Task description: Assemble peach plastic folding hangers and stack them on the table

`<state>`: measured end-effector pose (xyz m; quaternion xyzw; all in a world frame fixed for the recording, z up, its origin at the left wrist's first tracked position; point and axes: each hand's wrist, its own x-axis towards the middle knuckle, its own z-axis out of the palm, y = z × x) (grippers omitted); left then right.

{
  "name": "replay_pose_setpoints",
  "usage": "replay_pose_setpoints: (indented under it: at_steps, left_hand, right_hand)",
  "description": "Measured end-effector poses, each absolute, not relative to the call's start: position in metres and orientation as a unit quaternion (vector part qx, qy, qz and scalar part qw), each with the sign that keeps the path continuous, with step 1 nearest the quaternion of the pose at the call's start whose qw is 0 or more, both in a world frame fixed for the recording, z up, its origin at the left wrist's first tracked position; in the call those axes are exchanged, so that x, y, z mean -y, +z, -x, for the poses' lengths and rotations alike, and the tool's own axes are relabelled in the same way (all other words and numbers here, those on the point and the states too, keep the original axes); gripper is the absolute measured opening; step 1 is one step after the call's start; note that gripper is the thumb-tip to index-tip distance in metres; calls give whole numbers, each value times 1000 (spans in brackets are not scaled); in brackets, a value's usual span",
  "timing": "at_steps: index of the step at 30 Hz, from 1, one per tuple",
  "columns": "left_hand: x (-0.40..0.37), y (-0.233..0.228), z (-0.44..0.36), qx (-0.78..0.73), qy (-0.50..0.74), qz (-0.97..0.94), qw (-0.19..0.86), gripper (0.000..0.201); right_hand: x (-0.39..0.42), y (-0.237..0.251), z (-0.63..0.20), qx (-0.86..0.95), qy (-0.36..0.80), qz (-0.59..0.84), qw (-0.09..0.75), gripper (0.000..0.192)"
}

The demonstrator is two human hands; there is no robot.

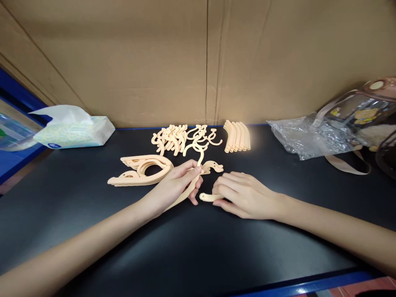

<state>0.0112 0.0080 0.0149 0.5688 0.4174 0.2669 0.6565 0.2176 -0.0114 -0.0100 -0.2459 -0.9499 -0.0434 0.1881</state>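
Left hand [177, 181] gripping hanger arm [185, 194] w/ hook [198, 152] up, axis diagonal, right hand [239, 194] pinching curved piece [208, 197]

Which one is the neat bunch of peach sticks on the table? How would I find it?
Start at the tall cardboard wall behind the black table. Look along its bottom edge, just right of the middle seam, left of the crinkly plastic bag. The neat bundle of curved strips lies there in a tidy side-by-side row, unlike the tangled pile of hooks beside it.
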Motion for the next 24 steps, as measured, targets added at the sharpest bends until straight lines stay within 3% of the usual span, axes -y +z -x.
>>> replay_pose_setpoints:
  at_steps: [6, 12, 24]
  left_hand:
    - [-12, 17, -6, -431, 252, -531, 685, 20]
    - [-13, 17, -3, -436, 211, -530, 696, 30]
    - [-16, 14, -1, -413, 204, -542, 703, 28]
  right_hand:
    - [6, -13, -220, 914, -98, 306, 247, 23]
    - [4, -10, -221, 901, -140, 327, 249, 23]
    - [6, -8, -220, 901, -170, 298, 263, 18]
